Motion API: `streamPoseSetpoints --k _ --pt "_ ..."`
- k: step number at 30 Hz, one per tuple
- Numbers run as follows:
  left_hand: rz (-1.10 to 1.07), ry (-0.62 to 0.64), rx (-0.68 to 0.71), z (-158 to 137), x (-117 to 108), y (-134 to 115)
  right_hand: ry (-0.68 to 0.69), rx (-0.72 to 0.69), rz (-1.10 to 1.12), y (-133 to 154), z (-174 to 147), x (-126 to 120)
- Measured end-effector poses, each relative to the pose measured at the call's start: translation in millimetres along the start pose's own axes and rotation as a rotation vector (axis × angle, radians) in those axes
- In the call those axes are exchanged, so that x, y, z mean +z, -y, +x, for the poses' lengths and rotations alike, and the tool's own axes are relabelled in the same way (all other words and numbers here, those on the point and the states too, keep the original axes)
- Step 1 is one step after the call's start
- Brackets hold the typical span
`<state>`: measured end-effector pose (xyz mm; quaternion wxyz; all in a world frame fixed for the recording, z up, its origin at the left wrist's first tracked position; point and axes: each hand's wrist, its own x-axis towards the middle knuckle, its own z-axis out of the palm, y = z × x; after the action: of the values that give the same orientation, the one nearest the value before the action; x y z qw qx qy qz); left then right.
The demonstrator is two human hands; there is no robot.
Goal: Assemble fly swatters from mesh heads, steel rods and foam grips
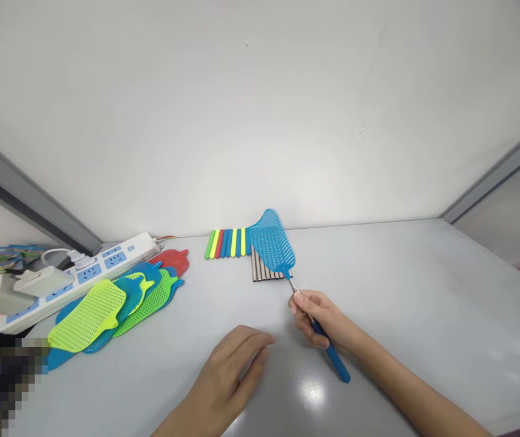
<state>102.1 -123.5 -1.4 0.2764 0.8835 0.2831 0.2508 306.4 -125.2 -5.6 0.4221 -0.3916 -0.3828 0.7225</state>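
My right hand (317, 318) is closed around the metal shaft of a blue fly swatter (271, 240). Its perforated head points up and away, and its dark blue handle slants down past my palm. Partly covered by that head lies a row of metal tubes (260, 270). Behind them, several coloured handles (227, 243) in green, yellow, red and blue sit side by side near the wall. My left hand (235, 370) hovers low over the table, fingers extended and holding nothing.
Loose swatter heads overlap on the left, with a yellow-green one (89, 315) on top and a red one (174, 261) at the back. A white power strip (100, 267) with plugged-in adapters runs behind them. A white wall (260, 121) bounds the grey table (400, 291).
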Motion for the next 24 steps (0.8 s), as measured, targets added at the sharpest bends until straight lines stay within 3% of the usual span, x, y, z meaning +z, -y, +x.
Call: streamPoseSetpoints --k 5,11,17,24 --pt "0.244 -0.196 0.207 0 -2 5 0.23 0.23 -0.018 6 -9 0" --pt "0.506 -0.27 0.156 3 5 5 0.437 0.343 0.057 2 -8 0" --pt "0.58 -0.218 0.106 0 7 2 0.451 0.414 0.155 -6 -5 3" --pt "0.606 -0.262 0.111 6 5 -2 0.436 0.56 0.238 -11 -7 9"
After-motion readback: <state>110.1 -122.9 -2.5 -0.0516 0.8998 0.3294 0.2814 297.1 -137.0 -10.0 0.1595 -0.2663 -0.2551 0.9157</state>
